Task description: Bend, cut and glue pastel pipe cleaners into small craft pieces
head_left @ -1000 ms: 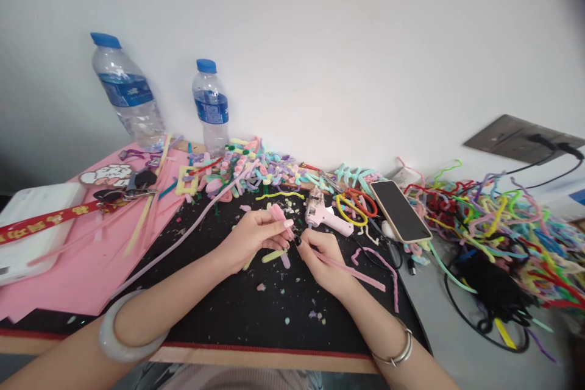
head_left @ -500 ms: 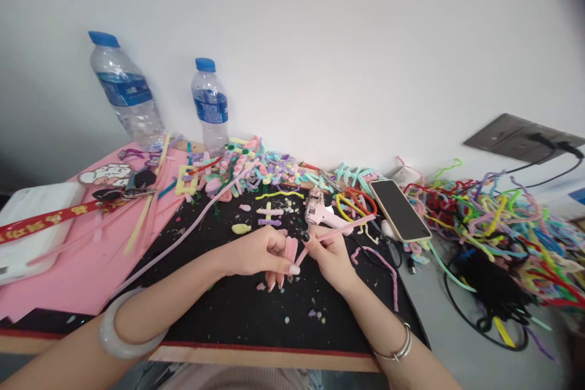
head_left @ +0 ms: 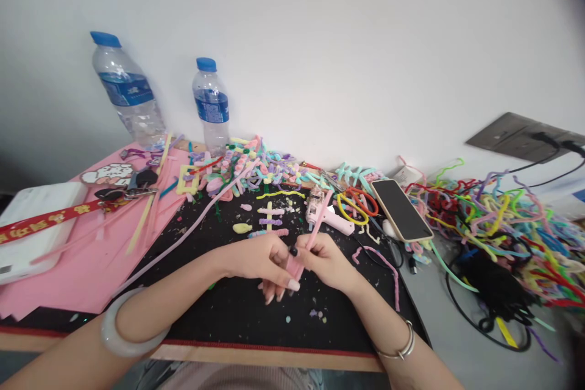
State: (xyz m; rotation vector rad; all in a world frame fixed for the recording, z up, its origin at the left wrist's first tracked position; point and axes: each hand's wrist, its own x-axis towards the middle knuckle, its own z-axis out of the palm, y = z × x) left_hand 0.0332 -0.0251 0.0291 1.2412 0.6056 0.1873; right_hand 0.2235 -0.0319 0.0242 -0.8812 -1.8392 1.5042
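Between my two hands is a pink pipe cleaner piece [head_left: 293, 266], folded or wound into a small bundle, with a long end [head_left: 320, 219] pointing up and away. My left hand [head_left: 262, 262] is closed around the bundle, its thumb along the near side. The fingers of my right hand [head_left: 320, 259] pinch the pink pipe cleaner where the long end leaves the bundle. Just beyond lies a pink hot glue gun [head_left: 329, 216]. Left of it are a small cross-shaped pipe cleaner piece [head_left: 269, 212] and a yellow fuzzy piece [head_left: 242, 228]. My fingers partly hide the bundle.
Two water bottles [head_left: 128, 91] stand by the wall, before a heap of pastel pipe cleaner pieces [head_left: 256, 164]. A phone [head_left: 402, 210] and a tangle of bright pipe cleaners [head_left: 512, 225] lie right. Pink sheets [head_left: 105, 237] and a white box [head_left: 41, 213] are left, on the black mat's [head_left: 205, 317] side.
The long end of the pink pipe cleaner has swung from pointing right to pointing up and away. My right hand has turned and moved slightly left, closer to my left fingers.
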